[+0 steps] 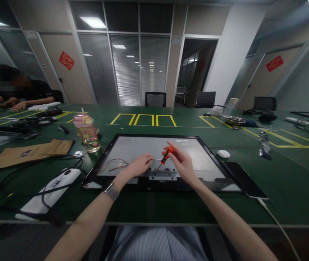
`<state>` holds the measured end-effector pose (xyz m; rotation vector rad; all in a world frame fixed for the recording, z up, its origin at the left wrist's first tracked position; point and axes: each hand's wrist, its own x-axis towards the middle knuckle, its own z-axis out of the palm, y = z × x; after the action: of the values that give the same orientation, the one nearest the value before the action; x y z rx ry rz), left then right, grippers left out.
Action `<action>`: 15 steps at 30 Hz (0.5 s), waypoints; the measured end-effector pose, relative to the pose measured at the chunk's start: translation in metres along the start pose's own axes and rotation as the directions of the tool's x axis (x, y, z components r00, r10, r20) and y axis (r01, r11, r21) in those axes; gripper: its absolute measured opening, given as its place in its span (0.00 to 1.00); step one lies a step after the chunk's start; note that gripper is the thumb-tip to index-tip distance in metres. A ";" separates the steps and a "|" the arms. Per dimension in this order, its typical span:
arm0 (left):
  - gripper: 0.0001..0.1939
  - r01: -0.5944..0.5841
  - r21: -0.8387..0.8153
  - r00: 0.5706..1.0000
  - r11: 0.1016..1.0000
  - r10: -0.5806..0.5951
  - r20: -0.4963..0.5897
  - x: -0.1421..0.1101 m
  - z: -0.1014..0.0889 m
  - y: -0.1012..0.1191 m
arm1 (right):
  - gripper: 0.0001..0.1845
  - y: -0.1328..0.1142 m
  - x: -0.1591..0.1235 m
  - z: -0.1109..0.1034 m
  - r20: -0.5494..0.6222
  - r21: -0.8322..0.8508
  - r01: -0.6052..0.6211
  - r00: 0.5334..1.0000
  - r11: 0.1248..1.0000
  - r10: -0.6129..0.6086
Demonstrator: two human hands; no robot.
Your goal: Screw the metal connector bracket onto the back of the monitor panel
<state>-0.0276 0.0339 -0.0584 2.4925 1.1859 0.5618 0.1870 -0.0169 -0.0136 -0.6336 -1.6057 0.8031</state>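
Note:
My right hand [183, 163] is closed around an orange-and-black screwdriver [166, 155]. The screwdriver slants down to the left, with its tip at a small metal bracket [162, 174] that carries a board with small parts. At the bracket's left end, my left hand [141, 164] has its fingers bent together against it; the fingertips are partly hidden. Beneath both hands lies a large flat display panel [127, 145], grey with a black frame. Thin wires [113, 165] run across the panel to the left of my left hand.
Left of the panel are a pink-lidded bottle [86, 132], brown paper packaging [29, 154] and a white power strip [49, 194] with black cables. On the right lie a phone [243, 179] with a cable, a white case [223, 154] and a metal bowl [235, 120]. A person [21, 87] sits far left.

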 end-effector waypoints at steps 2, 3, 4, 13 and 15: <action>0.18 0.010 -0.003 1.000 1.000 -0.010 -0.001 0.000 0.000 0.000 | 0.15 0.004 0.001 0.000 -0.091 -0.050 0.011 0.996 0.999 -0.016; 0.18 0.015 -0.006 1.000 1.000 -0.015 -0.001 0.000 0.000 0.000 | 0.12 0.005 0.002 0.000 -0.122 -0.069 0.024 0.992 0.997 -0.032; 0.17 0.018 -0.010 1.000 1.000 -0.018 -0.001 0.000 0.000 0.000 | 0.10 0.006 0.003 0.000 -0.142 -0.079 0.037 0.989 0.996 -0.048; 0.17 0.010 -0.009 1.000 1.000 -0.010 -0.002 0.000 -0.001 0.001 | 0.11 -0.007 0.007 -0.006 -0.035 0.027 -0.042 0.998 0.999 0.043; 0.17 0.004 -0.012 1.000 1.000 -0.004 -0.003 0.000 -0.002 0.001 | 0.11 -0.006 0.007 -0.007 0.003 0.068 -0.053 0.999 0.996 0.053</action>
<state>-0.0277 0.0331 -0.0565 2.4796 1.1856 0.5699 0.1926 -0.0142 -0.0041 -0.6290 -1.5610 0.8935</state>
